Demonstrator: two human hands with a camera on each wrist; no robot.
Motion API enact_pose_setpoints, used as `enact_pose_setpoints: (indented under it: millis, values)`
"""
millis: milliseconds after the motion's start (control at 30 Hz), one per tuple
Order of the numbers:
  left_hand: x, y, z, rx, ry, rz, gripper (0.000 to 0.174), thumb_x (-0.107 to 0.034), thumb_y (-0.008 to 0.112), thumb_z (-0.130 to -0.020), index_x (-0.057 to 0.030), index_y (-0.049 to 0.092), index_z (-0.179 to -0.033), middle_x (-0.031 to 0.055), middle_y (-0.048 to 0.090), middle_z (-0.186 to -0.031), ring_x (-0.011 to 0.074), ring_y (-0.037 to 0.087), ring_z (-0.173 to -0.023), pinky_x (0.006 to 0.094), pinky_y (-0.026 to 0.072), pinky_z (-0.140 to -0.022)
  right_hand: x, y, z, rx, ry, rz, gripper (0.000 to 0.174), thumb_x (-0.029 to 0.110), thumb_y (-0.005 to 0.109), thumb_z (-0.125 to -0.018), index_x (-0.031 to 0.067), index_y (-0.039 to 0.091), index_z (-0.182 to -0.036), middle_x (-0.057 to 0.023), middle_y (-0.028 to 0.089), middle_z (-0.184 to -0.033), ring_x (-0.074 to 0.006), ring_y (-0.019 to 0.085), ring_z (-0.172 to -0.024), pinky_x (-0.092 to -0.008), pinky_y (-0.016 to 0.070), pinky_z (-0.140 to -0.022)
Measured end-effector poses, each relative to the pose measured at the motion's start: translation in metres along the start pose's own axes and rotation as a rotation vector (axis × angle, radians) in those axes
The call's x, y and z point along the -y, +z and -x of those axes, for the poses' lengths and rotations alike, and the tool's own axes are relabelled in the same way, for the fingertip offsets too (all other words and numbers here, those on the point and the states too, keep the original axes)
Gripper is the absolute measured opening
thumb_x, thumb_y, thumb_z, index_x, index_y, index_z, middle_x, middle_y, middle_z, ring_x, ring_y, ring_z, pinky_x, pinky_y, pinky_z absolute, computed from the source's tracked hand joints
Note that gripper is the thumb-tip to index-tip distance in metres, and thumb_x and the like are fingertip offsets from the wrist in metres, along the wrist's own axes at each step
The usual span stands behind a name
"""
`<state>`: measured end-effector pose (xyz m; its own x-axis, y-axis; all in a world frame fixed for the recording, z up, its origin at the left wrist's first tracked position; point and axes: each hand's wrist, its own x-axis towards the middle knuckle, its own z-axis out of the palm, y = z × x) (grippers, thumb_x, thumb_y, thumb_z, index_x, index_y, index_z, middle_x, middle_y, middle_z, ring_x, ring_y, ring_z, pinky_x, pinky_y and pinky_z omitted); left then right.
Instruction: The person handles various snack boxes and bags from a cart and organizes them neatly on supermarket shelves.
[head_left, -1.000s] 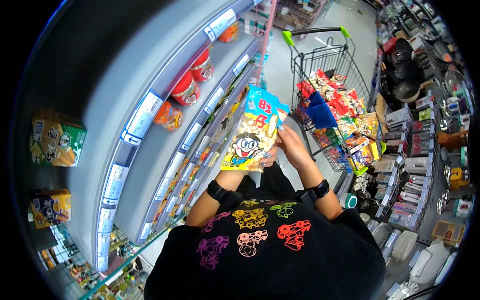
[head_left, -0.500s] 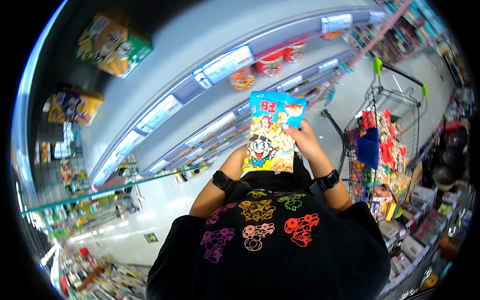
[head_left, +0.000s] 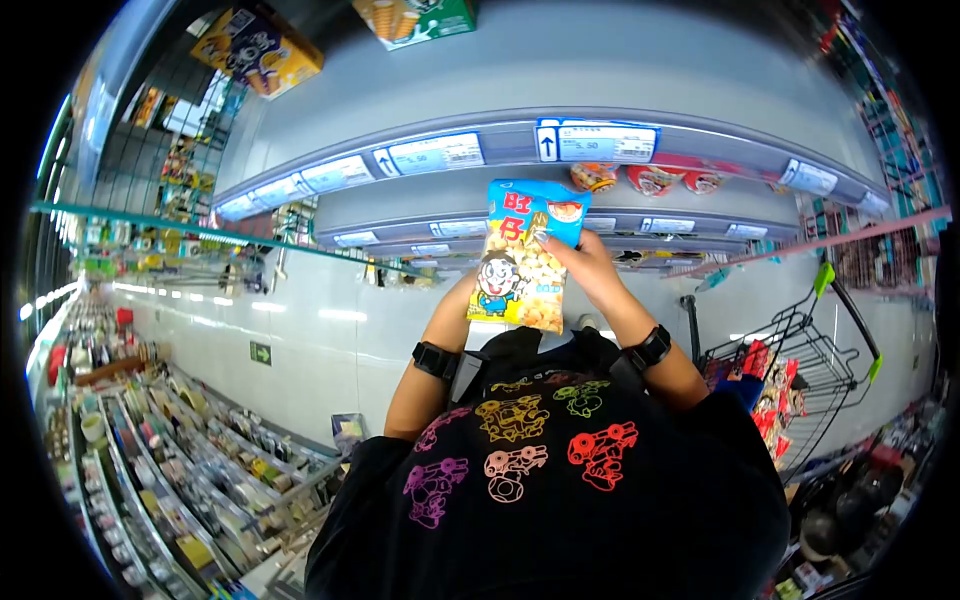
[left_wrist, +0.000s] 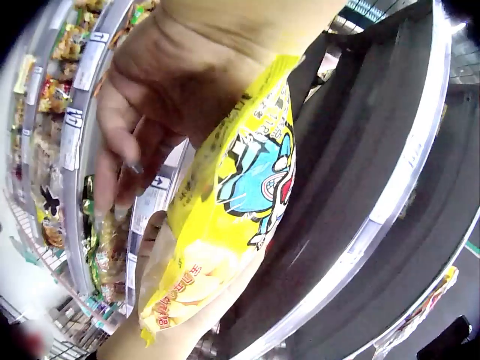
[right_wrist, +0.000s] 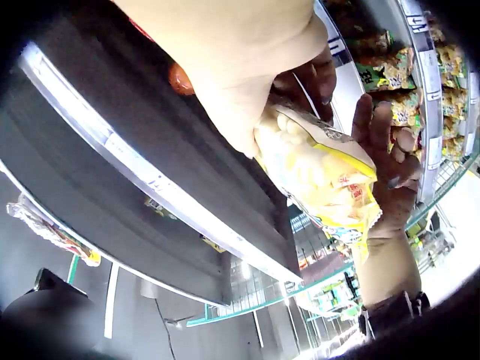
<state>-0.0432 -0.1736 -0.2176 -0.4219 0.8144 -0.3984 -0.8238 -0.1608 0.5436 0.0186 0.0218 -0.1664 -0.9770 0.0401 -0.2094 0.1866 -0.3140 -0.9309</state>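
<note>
A blue and yellow snack bag (head_left: 518,262) with a cartoon face is held upright in front of the chest. My right hand (head_left: 592,266) grips its right edge, thumb on the front and the other fingers behind. The bag hides my left hand in the head view. In the left wrist view my left hand (left_wrist: 154,90) is beside the bag (left_wrist: 251,184), its fingers loose and not wrapped round it. The right wrist view shows my left hand (right_wrist: 391,176) behind the bag's lower end (right_wrist: 330,176), with fingers apart.
Shelves with price labels (head_left: 600,142) stand ahead, with several tubs (head_left: 655,180) and a yellow box (head_left: 260,52) on them. A wire shopping cart (head_left: 815,350) holding red packets is at the right. Stocked racks (head_left: 180,470) line the lower left.
The head view has turned left, so the shelf now lies straight across and the cart sits lower right. My left hand, seen behind the bag's bottom earlier, is hidden there now.
</note>
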Motion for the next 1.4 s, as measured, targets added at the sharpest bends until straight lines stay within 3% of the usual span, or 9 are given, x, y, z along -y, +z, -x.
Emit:
enact_pose_setpoints:
  millis: [133, 267, 433, 667, 967, 1067, 1133, 1300, 1400]
  values:
    - [-0.013, 0.026, 0.023, -0.216, 0.199, 0.073, 0.04, -0.024, 0.046, -0.091, 0.0005, 0.043, -0.122, 0.0122, 0.056, -0.115, 0.0192, 0.06, -0.096, 0.0309, 0.0516, -0.079, 0.011, 0.013, -0.022, 0.054, 0.065, -0.151, 0.03, 0.023, 0.062, -0.082, -0.0006, 0.061, -0.1, -0.0069, 0.064, -0.095, -0.0112, 0.06, -0.083, -0.025, 0.0455, -0.074]
    - [-0.029, 0.028, 0.044, -0.397, 0.338, 0.11, 0.05, -0.039, 0.032, -0.094, 0.0007, 0.045, -0.121, 0.0154, 0.055, -0.115, 0.0242, 0.057, -0.102, 0.0392, 0.0482, -0.085, 0.022, 0.025, -0.044, 0.094, 0.065, -0.149, 0.028, 0.021, 0.061, -0.082, -0.0012, 0.06, -0.1, -0.007, 0.063, -0.095, -0.0121, 0.059, -0.085, -0.0258, 0.0452, -0.077]
    - [-0.038, 0.033, 0.052, -0.597, 0.482, -0.218, 0.026, -0.019, 0.056, -0.086, -0.0016, 0.054, -0.105, 0.0074, 0.062, -0.09, 0.0149, 0.062, -0.073, 0.0235, 0.0524, -0.053, 0.029, 0.031, -0.063, 0.137, 0.114, -0.14, 0.031, 0.019, 0.06, -0.083, -0.001, 0.056, -0.106, -0.0094, 0.06, -0.102, -0.0145, 0.059, -0.089, -0.0272, 0.0461, -0.079]
    - [-0.041, 0.038, 0.039, -0.678, 0.549, -0.157, 0.029, -0.013, 0.062, -0.081, -0.0007, 0.056, -0.106, 0.006, 0.061, -0.093, 0.0128, 0.06, -0.077, 0.0216, 0.0513, -0.053, 0.041, 0.023, -0.078, 0.238, 0.243, 0.168, 0.049, 0.021, 0.061, -0.082, 0.0041, 0.039, -0.122, -0.0102, 0.057, -0.104, -0.0183, 0.061, -0.087, -0.0305, 0.0534, -0.064]
    - [-0.053, 0.031, 0.02, -0.841, 0.716, -0.156, 0.025, -0.008, 0.06, -0.082, 0.0005, 0.055, -0.104, 0.0087, 0.061, -0.088, 0.0149, 0.062, -0.073, 0.0222, 0.0512, -0.051, 0.045, 0.032, -0.108, 0.34, 0.289, 0.233, 0.071, 0.021, 0.06, -0.082, 0.0043, 0.014, -0.134, -0.0155, 0.054, -0.103, -0.0207, 0.06, -0.082, -0.036, 0.0528, -0.068]
    - [-0.058, 0.013, 0.014, -0.847, 0.889, -0.008, 0.035, -0.004, 0.055, -0.083, 0.0013, 0.045, -0.115, 0.0132, 0.056, -0.098, 0.0215, 0.062, -0.077, 0.0279, 0.0545, -0.061, 0.036, 0.049, -0.136, 0.276, 0.31, 0.382, 0.054, 0.024, 0.062, -0.081, 0.0016, 0.036, -0.123, -0.01, 0.059, -0.09, -0.0162, 0.061, -0.074, -0.0261, 0.0493, -0.056]
    - [-0.067, 0.01, 0.019, -0.854, 0.911, 0.105, 0.042, -0.003, 0.053, -0.083, 0.0, 0.037, -0.121, 0.0162, 0.049, -0.109, 0.0268, 0.06, -0.083, 0.0326, 0.0544, -0.067, 0.027, 0.064, -0.155, 0.245, 0.155, 0.536, 0.032, 0.029, 0.061, -0.082, -0.0004, 0.059, -0.094, -0.0074, 0.061, -0.072, -0.0101, 0.057, -0.057, -0.0206, 0.0441, -0.045]
    - [-0.082, 0.002, 0.025, -0.94, 1.115, 0.223, 0.057, -0.004, 0.052, -0.082, -0.0048, 0.022, -0.131, 0.018, 0.027, -0.129, 0.0349, 0.053, -0.097, 0.0396, 0.0505, -0.079, 0.024, 0.108, -0.186, 0.36, 0.076, 0.698, 0.029, 0.028, 0.055, -0.085, -0.0004, 0.058, -0.093, -0.0077, 0.06, -0.073, -0.0136, 0.059, -0.062, -0.0234, 0.0471, -0.052]
    - [-0.097, -0.004, 0.034, -0.914, 1.151, 0.272, 0.063, -0.003, 0.054, -0.081, -0.0069, 0.02, -0.134, 0.0182, 0.04, -0.121, 0.0258, 0.052, -0.1, 0.0343, 0.0486, -0.078, 0.021, 0.136, -0.199, 0.374, 0.03, 0.75, 0.029, 0.027, 0.054, -0.086, -0.0002, 0.058, -0.095, -0.0082, 0.061, -0.075, -0.0143, 0.059, -0.064, -0.0242, 0.0473, -0.054]
